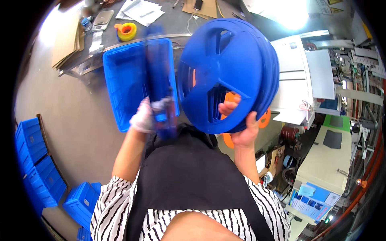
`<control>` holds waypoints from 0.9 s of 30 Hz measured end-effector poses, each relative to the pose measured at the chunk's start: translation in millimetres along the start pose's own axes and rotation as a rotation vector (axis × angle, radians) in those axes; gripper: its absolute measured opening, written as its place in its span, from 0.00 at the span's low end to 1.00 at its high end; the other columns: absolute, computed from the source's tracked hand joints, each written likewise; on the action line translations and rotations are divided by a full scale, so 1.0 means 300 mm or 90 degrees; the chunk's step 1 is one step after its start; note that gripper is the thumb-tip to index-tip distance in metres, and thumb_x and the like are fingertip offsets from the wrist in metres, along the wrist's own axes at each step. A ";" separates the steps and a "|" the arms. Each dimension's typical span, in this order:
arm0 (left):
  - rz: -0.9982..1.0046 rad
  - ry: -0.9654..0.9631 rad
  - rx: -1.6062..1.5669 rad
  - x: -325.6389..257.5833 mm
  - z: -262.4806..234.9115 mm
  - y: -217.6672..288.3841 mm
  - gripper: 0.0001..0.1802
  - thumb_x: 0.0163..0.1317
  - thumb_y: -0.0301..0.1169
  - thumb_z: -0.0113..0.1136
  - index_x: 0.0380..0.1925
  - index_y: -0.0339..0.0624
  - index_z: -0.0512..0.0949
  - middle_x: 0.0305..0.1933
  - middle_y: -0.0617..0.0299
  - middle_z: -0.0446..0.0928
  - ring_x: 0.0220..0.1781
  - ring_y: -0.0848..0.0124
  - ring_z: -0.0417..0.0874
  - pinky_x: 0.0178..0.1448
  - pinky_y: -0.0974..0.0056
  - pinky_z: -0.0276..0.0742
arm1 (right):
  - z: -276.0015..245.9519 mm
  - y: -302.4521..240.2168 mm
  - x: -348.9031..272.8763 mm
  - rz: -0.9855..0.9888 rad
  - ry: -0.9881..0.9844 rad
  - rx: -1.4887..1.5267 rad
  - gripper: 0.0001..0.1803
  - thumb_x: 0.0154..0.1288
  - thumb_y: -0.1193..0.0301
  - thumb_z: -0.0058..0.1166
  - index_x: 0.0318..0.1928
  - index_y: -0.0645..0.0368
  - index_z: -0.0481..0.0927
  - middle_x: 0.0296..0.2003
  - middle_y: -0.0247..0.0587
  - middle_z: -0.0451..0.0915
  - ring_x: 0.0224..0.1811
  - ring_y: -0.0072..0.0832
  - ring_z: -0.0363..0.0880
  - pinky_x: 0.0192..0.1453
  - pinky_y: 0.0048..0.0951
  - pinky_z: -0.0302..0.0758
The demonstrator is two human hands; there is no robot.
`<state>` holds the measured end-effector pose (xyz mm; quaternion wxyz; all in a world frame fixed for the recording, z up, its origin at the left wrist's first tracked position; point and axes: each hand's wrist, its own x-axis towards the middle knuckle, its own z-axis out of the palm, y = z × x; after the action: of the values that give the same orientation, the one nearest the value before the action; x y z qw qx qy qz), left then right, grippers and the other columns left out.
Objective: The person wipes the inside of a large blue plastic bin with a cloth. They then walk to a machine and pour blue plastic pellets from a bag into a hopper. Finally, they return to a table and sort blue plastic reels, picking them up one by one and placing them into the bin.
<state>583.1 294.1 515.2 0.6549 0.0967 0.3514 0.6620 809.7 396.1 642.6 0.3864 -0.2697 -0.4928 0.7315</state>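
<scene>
My right hand (244, 134) grips the lower rim of a stack of blue plastic reels (237, 68), round with wedge-shaped cutouts. Its fingertips show through one of those openings and its thumb lies on the outer edge. In my left hand (142, 116), which looks gloved in white, is a blue plastic piece (157, 76) turned edge-on and smeared by motion. It looks like another reel, though its exact form is blurred. Behind that piece stands an open blue crate (120, 86); the part of its inside that shows has nothing in it.
A metal worktable (116, 24) beyond the crate carries yellow tape (126, 31), a scale (103, 18) and papers (141, 12). Orange pieces (263, 119) show behind the reels. Blue crates (46, 176) stand at the left, a beige machine (325, 156) at the right.
</scene>
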 end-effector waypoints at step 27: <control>0.103 -0.300 -0.557 -0.085 0.027 0.025 0.38 0.52 0.53 0.63 0.57 0.42 0.66 0.49 0.55 0.71 0.61 0.56 0.69 0.69 0.48 0.60 | -0.292 0.035 -0.119 0.290 0.410 -0.210 0.25 0.68 0.51 0.46 0.45 0.62 0.74 0.25 0.35 0.76 0.24 0.26 0.76 0.28 0.26 0.73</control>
<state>585.2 273.8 534.1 0.6422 -0.0128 -0.1252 0.7561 894.4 409.1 601.1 0.3007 -0.6446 -0.3854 0.5878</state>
